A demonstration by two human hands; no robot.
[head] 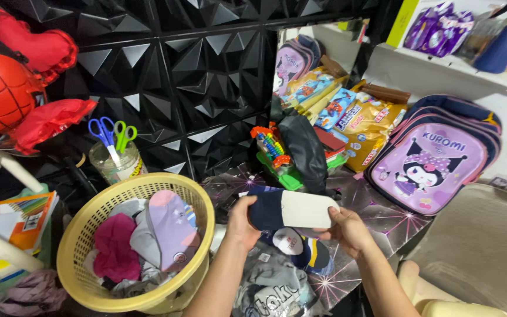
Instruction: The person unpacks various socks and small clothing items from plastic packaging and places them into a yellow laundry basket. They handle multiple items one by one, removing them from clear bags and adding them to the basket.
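Navy sock (268, 210), white card insert (307, 209), held flat, both hands.

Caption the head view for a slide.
Both hands, left hand and right hand, hold a navy-and-white sock beside a yellow basket of clothes.

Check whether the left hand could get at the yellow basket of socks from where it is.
Probably yes: the left hand sits right beside the yellow basket, nothing between, but it holds the navy-and-white sock.
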